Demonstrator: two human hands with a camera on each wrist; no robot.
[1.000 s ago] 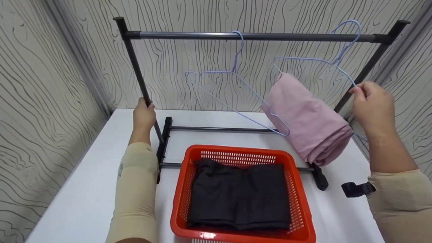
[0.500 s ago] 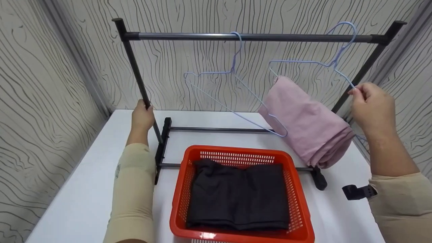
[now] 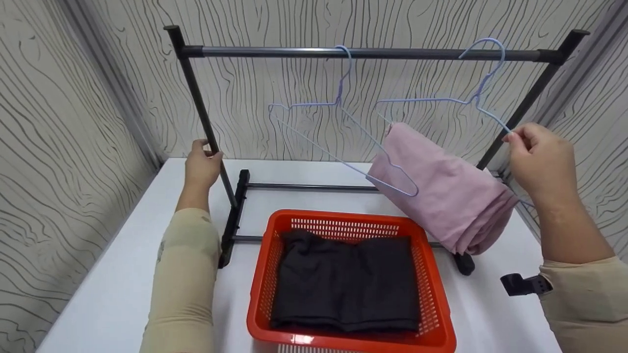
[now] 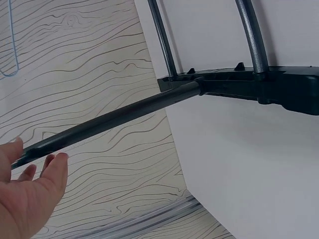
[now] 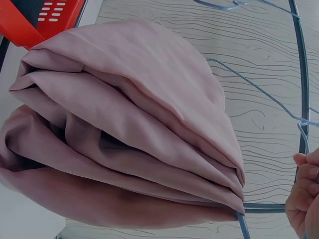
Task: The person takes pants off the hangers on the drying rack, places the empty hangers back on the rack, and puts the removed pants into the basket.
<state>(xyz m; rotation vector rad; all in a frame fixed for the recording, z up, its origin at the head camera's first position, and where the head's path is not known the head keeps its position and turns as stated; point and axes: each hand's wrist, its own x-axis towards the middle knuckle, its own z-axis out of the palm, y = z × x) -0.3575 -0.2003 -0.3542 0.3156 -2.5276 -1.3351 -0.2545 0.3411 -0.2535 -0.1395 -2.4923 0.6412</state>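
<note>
At the rack's left post [image 3: 198, 98] my left hand [image 3: 201, 164] has its fingers loosely spread around the bar. The left wrist view shows the thumb on one side of the post and the relaxed fingertips [image 4: 59, 162] on the other. My right hand [image 3: 542, 162] pinches the sloping arm of a light blue wire hanger [image 3: 422, 100]. Folded pink cloth [image 3: 436, 181] is draped over that hanger's lower bar; its layers fill much of the right wrist view. The hanger's hook [image 3: 501, 54] overlaps the rail, with its tip showing in front.
A bare blue hanger [image 3: 314, 104] hangs from the rack's top rail [image 3: 274, 52], partly in front of the pink cloth. A red basket [image 3: 260, 274] with folded black cloth [image 3: 343, 284] stands on the white table [image 3: 117, 274]. Patterned walls [image 3: 245, 108] enclose the back and sides.
My right hand has brought the hanger and pink cloth slightly left and down, the hook shifting left along the rail. My left hand has loosened from gripping the post.
</note>
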